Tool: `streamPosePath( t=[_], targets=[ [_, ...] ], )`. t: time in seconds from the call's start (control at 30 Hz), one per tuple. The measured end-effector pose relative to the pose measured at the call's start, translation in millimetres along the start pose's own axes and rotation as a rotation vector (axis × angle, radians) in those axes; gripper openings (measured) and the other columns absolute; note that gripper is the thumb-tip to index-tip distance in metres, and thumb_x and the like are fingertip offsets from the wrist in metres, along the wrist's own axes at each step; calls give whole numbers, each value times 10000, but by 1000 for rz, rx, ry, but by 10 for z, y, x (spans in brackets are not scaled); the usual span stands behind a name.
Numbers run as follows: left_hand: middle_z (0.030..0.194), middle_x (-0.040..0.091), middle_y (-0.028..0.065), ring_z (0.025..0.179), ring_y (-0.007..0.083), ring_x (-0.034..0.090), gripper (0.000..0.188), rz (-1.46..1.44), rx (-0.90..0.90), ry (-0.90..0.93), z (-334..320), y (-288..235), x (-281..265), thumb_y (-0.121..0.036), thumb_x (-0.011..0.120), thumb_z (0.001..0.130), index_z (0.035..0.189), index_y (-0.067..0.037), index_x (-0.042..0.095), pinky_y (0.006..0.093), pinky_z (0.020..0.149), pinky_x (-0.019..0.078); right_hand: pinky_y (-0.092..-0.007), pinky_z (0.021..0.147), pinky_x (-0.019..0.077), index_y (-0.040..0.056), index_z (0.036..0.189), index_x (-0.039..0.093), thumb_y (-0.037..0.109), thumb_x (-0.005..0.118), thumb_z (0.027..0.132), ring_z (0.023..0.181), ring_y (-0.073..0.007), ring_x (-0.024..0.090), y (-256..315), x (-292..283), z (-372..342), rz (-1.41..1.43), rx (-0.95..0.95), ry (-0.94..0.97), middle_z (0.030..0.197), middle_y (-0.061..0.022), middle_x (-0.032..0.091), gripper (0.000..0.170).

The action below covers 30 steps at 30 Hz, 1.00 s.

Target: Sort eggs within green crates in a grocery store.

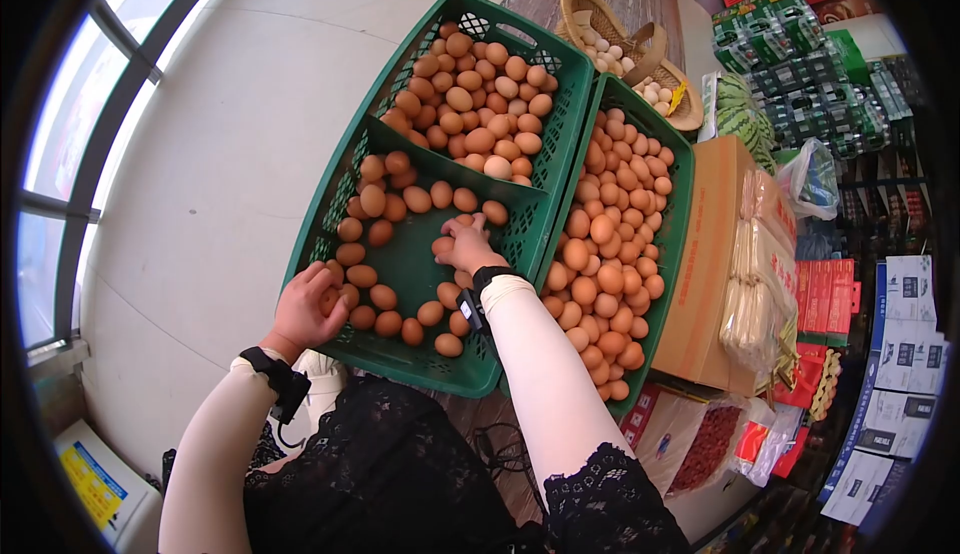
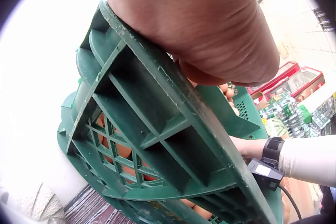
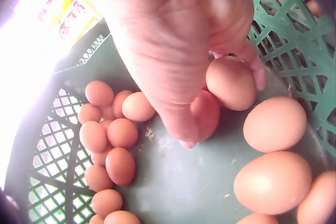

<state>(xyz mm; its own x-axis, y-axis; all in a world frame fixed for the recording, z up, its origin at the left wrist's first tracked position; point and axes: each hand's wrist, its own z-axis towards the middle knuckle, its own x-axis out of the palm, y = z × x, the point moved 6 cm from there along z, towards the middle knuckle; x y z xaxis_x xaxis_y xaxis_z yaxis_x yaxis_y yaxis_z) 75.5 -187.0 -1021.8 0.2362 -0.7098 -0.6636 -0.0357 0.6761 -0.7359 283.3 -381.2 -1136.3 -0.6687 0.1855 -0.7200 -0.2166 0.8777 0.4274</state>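
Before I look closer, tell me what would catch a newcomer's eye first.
Likely the eggs first: brown ones heaped at the far end of the central green crate, and more packing the crate to its right. Then the near compartment, where the right hand grips eggs and the left hand holds one on the left.
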Motion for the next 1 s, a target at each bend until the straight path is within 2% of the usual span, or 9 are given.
streamPosePath(
  t=[0.03,0.37,0.43,0.53,0.6,0.73,0.83,0.9,1.0],
  targets=[
    [811,507,128,745,354,554,182,-1,0,-3,0,-2,-1,-169,647,726,823,-56,543,418,654,474,-435,1038,447,165,1136,587,150,833,643,1204,-461,421,29,-22,-8,-12,-27,-41,1395,-173,204,552],
    [807,518,139,738,357,560,155,-1,12,-3,-7,-47,-9,-137,644,732,820,-38,563,411,646,476,-433,975,472,160,1116,584,271,816,661,1164,-420,477,319,-135,-236,16,-166,-66,1351,-209,291,523],
    [805,516,139,740,357,558,160,22,9,3,9,-27,3,-142,645,732,823,-39,565,412,646,475,-412,999,425,94,1115,603,363,807,689,1196,-383,405,450,-475,-409,213,-357,-205,1261,-240,392,543],
    [818,511,134,743,360,554,174,16,8,12,4,-15,10,-169,645,735,814,-53,542,424,649,475,-397,1016,417,106,1114,616,361,803,701,1154,-351,471,519,-1424,-1000,157,-453,-410,1249,-183,394,520],
    [818,512,134,743,362,555,175,24,7,12,0,-18,6,-170,645,736,814,-53,542,424,649,475,-402,965,455,99,1079,619,348,798,697,1133,-347,492,224,-2017,-1119,193,-393,-586,1240,-185,394,490],
    [817,515,134,743,363,557,174,30,2,23,14,-45,7,-174,642,739,813,-53,542,425,650,475,-416,942,474,119,1099,628,414,769,694,1102,-403,539,-502,-2639,-888,-290,-160,-714,1268,-245,409,521],
    [818,517,134,742,363,558,171,34,0,37,11,-39,6,-173,641,743,814,-52,543,428,652,475,-418,927,490,161,1114,632,426,756,686,1115,-390,551,-687,-2582,-672,-415,-152,-627,1285,-241,406,518],
    [816,516,134,741,363,558,170,33,-2,38,7,-38,7,-172,640,743,813,-52,542,429,653,474,-423,916,502,213,1135,634,421,744,682,1108,-375,569,-758,-2421,-491,-560,-27,-351,1311,-227,391,510],
    [812,515,133,738,361,557,169,23,-9,39,19,-33,-1,-169,640,743,811,-52,539,429,653,472,-425,920,502,256,1152,636,406,744,675,1079,-360,590,-716,-2380,-361,-576,-25,-250,1336,-213,371,511]
  ],
)
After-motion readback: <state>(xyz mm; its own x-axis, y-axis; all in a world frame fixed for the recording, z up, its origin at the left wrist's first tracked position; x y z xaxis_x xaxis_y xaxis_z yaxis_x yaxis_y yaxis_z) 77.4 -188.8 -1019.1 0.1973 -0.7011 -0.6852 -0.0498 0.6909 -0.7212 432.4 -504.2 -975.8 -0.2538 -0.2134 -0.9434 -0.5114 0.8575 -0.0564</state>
